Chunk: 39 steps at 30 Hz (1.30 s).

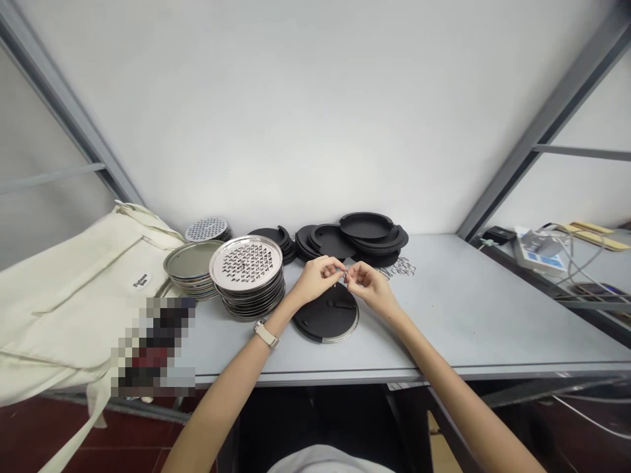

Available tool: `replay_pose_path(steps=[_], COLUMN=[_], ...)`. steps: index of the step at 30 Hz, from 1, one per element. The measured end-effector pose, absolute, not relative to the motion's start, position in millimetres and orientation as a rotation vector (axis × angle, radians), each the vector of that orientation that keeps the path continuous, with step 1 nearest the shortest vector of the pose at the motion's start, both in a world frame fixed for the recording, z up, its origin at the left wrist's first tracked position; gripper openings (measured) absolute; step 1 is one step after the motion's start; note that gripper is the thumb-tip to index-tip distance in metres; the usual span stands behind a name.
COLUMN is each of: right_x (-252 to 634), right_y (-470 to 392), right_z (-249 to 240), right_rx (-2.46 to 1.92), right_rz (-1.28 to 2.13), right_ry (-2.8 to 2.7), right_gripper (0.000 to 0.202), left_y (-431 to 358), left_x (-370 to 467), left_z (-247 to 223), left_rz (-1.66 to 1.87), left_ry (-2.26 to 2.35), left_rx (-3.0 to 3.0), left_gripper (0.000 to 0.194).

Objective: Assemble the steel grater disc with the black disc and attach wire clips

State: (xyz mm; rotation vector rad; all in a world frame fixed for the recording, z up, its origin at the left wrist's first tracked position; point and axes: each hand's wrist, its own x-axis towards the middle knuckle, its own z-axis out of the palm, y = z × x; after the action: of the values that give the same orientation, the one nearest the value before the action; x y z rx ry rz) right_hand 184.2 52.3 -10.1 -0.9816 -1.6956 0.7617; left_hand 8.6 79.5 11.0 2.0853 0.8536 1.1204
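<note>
My left hand (323, 274) and my right hand (367, 282) meet fingertip to fingertip above the table. Pinched between them is a small metal ring (346, 276), mostly covered by the fingers, so its outline is hard to make out. Right below lies a round black disc (320, 314) with a raised tab and a bright metal rim showing along its right edge. Several loose metal rings (405, 266) are scattered just beyond my right hand. To the left of my left wrist stands a stack of round metal grater plates (249, 263), holes and teeth visible on the top one.
Round metal lids (193, 259) are stacked farther left, with another grater plate (207, 229) behind. Black round trays (367, 226) pile against the wall. A cream cloth bag (73, 295) covers the table's left end. Boxes and cables (542, 253) sit on the shelf at right.
</note>
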Motion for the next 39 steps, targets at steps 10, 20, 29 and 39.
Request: replay_pose_path(steps=[10,20,29,39], right_x=[184.7,186.2,185.4,186.5], right_y=[49.8,52.9,49.6,48.6], right_z=[-7.0,-4.5,-4.3,-5.6], right_rx=[-0.952,-0.94,-0.961,-0.996], right_rz=[0.77,0.777,0.739,0.705], right_ry=[-1.729,-1.694,-1.68,-1.726], right_gripper=[0.007,0.015,0.018,0.01], left_y=[75.3,78.4,75.4,72.2], left_x=[7.6,7.6,6.7,1.5], left_z=[18.1,14.0,15.4,19.2], left_rz=[1.183,1.218,1.152,1.048], left_ry=[0.87,0.92,0.926,0.969], left_rx=[2.184,2.113,2.282,2.44], left_gripper=[0.007,0.012,0.008,0.008])
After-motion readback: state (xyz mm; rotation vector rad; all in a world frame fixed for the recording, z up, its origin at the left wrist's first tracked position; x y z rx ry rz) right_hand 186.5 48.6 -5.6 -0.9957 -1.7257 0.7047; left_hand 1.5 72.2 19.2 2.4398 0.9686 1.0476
